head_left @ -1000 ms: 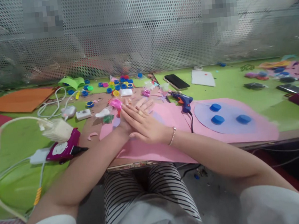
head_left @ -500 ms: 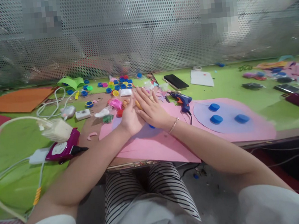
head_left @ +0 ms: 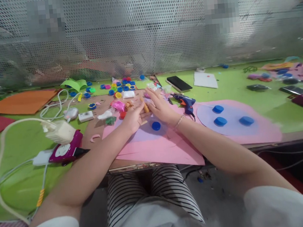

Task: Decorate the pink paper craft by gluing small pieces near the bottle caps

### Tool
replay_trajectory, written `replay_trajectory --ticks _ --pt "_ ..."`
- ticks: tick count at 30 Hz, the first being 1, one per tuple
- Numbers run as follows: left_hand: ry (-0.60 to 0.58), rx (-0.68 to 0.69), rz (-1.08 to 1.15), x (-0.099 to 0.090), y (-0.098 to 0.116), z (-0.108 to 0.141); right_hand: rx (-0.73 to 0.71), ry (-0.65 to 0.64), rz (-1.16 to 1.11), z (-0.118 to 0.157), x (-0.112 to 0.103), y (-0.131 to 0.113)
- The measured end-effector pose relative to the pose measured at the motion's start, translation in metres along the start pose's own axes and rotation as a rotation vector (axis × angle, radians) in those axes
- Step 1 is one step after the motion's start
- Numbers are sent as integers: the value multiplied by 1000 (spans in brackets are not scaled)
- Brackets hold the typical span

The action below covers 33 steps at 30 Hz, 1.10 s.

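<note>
My left hand (head_left: 135, 117) is palm up over the pink paper (head_left: 154, 150), with an orange-tan roll of clay (head_left: 145, 107) lying at its fingers. Beside it, my right hand (head_left: 161, 107) is stretched flat, fingers straight, its palm side close to the roll. Whether the right palm touches the roll is hard to tell. A blue cap (head_left: 156, 126) sits below the hands on a lilac paper shape (head_left: 140, 134). Pink clay (head_left: 118, 105) and green clay (head_left: 110, 120) are left of the hands.
Several coloured caps (head_left: 126, 84) lie behind the hands. A blue glue gun (head_left: 187, 102) and black phone (head_left: 179, 83) are to the right, near pink paper with three blue caps (head_left: 220, 121). A purple power strip (head_left: 67, 149) with cables stands at left.
My hands have come apart from their overlapped position, the right one shifting right. The clay roll and the blue cap beneath now show more fully.
</note>
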<state>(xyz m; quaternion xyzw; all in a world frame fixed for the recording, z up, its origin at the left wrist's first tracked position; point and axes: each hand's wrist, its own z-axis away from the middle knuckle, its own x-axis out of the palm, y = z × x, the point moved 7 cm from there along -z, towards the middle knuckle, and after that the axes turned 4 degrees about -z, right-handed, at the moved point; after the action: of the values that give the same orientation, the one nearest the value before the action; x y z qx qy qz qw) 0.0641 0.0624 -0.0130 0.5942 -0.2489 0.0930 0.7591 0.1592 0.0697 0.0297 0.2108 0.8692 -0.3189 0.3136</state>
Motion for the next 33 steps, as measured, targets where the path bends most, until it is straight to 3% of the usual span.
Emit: replay_trajectory --ticks 10,15,26,33 --pt "-46 104 -59 -5 4 -4 -337 -142 -59 7 -2 -32" --pt "-49 62 -99 -9 0 -8 -346 -68 -33 7 -3 -29" --pt "-95 92 -41 -1 3 -5 -306 -36 -44 5 -3 -23" --pt "43 129 -57 -12 7 -6 -212 21 -118 1 -7 -13"
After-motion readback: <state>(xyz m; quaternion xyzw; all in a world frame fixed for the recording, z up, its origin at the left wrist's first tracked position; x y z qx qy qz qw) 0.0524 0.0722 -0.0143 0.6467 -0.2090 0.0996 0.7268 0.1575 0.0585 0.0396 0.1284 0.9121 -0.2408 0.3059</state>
